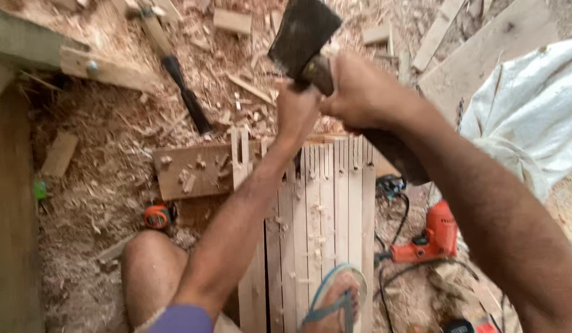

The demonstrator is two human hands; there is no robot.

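Hatchet point(301, 34): top of blade cut off by upper edge; handle middle hidden inside right hand point(360, 92), its fingers wrapped round the wood. Left hand point(296, 111): fingers hidden behind its own back, so whatever they pinch cannot be made out. Slotted wooden slats point(326, 209): near ends run off the bottom edge, partly covered by left forearm and sandalled foot point(335, 302). Orange power drill point(431, 240): bit end hidden behind right forearm. White cloth point(532, 105): cut by right edge.
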